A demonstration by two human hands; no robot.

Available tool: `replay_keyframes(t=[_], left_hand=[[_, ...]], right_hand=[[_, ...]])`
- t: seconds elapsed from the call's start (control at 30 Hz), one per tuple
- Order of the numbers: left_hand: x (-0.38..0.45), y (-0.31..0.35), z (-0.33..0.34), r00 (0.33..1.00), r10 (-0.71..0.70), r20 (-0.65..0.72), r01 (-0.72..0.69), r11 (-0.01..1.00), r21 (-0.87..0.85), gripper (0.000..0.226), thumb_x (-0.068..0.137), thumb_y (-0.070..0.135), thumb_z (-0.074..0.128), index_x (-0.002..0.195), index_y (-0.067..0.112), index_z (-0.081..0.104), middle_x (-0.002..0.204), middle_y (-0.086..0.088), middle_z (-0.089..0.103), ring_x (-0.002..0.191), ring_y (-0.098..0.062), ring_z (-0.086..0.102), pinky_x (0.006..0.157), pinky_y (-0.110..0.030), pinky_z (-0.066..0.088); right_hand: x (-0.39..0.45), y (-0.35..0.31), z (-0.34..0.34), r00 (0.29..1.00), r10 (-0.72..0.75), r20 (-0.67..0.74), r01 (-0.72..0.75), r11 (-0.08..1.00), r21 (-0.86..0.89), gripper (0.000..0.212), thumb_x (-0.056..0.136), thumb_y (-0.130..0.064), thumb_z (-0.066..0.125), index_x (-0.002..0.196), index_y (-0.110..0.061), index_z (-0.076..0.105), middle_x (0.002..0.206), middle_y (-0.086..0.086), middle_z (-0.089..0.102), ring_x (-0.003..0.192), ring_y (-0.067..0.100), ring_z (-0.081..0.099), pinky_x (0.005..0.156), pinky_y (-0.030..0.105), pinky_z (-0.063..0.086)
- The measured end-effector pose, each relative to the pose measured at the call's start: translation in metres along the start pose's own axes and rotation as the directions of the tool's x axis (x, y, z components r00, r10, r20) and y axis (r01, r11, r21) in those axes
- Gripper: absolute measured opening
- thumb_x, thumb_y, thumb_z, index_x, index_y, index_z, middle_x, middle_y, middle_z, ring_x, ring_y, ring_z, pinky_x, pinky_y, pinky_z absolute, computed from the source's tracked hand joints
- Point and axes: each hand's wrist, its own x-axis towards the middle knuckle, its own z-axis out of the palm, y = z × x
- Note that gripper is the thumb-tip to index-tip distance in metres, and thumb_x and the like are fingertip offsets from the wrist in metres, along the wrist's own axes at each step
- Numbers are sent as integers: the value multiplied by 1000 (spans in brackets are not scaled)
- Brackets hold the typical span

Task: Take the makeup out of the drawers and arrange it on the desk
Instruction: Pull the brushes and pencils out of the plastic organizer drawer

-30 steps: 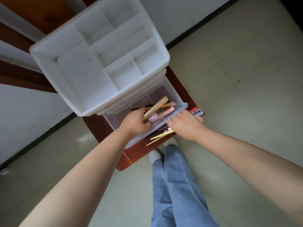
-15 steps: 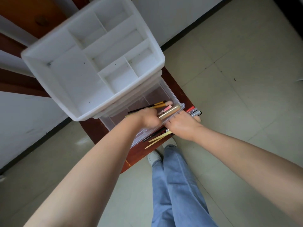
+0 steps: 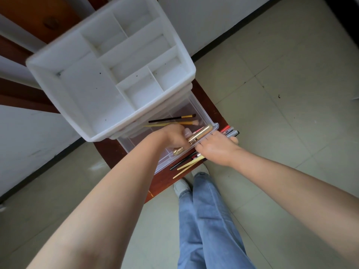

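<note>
A white drawer organiser (image 3: pixel 58 74) stands on a dark red desk (image 3: pixel 161 181). Its clear bottom drawer (image 3: pixel 194 105) is pulled out towards me. My left hand (image 3: pixel 172 137) is inside the drawer and grips a gold tube (image 3: pixel 200 135) that points up and to the right. Two brushes (image 3: pixel 172 119) and a pink item lie deeper in the drawer. A small gold object (image 3: pixel 178 150) sits under my left wrist. My right hand (image 3: pixel 215 146) rests at the drawer's front edge, on top of several pencils and brushes (image 3: pixel 186 164) lying on the desk; its fingers are hidden.
The organiser's top is a tray of open compartments (image 3: pixel 136 55) with nothing in them. More pens (image 3: pixel 231 132) poke out on the desk to the right of my right hand. Tiled floor (image 3: pixel 281 84) surrounds the small desk. My legs and shoes (image 3: pixel 204 210) stand just in front.
My left hand has carried the gold tube from the drawer's middle towards its front right corner and tilted it lower. My right hand has stayed at the drawer's front edge.
</note>
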Motion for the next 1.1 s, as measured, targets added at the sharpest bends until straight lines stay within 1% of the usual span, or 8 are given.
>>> replay_keyframes(t=[0.07, 0.17, 0.33, 0.43, 0.5, 0.63, 0.83, 1.1], left_hand=[[-2, -1, 0, 999, 37, -32, -37, 999, 6, 19, 78, 4, 64, 83, 13, 48, 72, 4, 46, 75, -16, 52, 68, -25, 43], [-2, -5, 2, 996, 41, -74, -37, 998, 49, 31, 75, 5, 66, 98, 13, 47, 75, 3, 47, 83, -17, 49, 74, -27, 41], [-4, -16, 7, 956, 15, -293, 30, 988, 149, 20, 74, 6, 63, 91, 12, 54, 65, 2, 46, 73, -21, 52, 61, -29, 41], [-6, -20, 11, 839, 113, -532, 61, 952, 299, 20, 81, 17, 62, 99, 11, 60, 87, -3, 56, 82, -23, 54, 64, -29, 42], [-2, -25, 14, 774, 190, -604, 76, 919, 387, 25, 83, 19, 61, 106, 9, 60, 114, -7, 52, 102, -25, 51, 81, -31, 42], [5, -27, 17, 777, 167, -607, 129, 902, 413, 33, 84, 21, 62, 115, 10, 56, 133, -8, 44, 123, -28, 41, 106, -33, 31], [0, -26, 7, 820, 177, -544, 163, 839, 519, 35, 88, 23, 55, 118, 8, 46, 119, -12, 57, 110, -31, 53, 91, -34, 42], [-5, -29, 10, 840, 174, -513, 137, 849, 511, 38, 91, 14, 50, 126, 6, 39, 120, -17, 53, 108, -35, 54, 86, -37, 45]], right_hand=[[-2, -1, -3, 1000, -12, -16, 12, 999, 30, 41, 75, 11, 53, 114, -1, 46, 116, 16, 59, 108, 30, 56, 95, 42, 43], [-5, 0, -8, 999, 14, -30, -14, 1000, 2, 53, 78, 6, 50, 129, 1, 36, 128, 18, 52, 118, 31, 49, 101, 41, 39], [-14, 6, -37, 999, 26, 47, -29, 998, 65, 40, 80, 7, 47, 119, -2, 41, 125, 15, 51, 115, 28, 49, 95, 36, 37], [-15, 8, -40, 999, 40, 27, -42, 995, 95, 38, 79, 9, 46, 116, -2, 43, 120, 15, 54, 112, 28, 50, 93, 36, 36], [-11, 6, -34, 999, 40, 4, -40, 995, 95, 39, 78, 9, 49, 115, -4, 43, 117, 13, 56, 108, 27, 53, 90, 36, 37], [-3, 2, -17, 999, 25, -34, -22, 996, 86, 44, 73, 8, 58, 113, -5, 43, 112, 11, 57, 100, 28, 56, 85, 36, 40], [1, 2, -10, 999, 35, -35, -35, 999, 2, 56, 60, 4, 71, 109, -8, 46, 104, 8, 61, 91, 24, 59, 82, 35, 48], [-10, 5, -34, 1000, -3, 4, 3, 999, 49, 40, 78, 7, 50, 115, -5, 42, 116, 14, 56, 106, 29, 53, 90, 35, 38]])
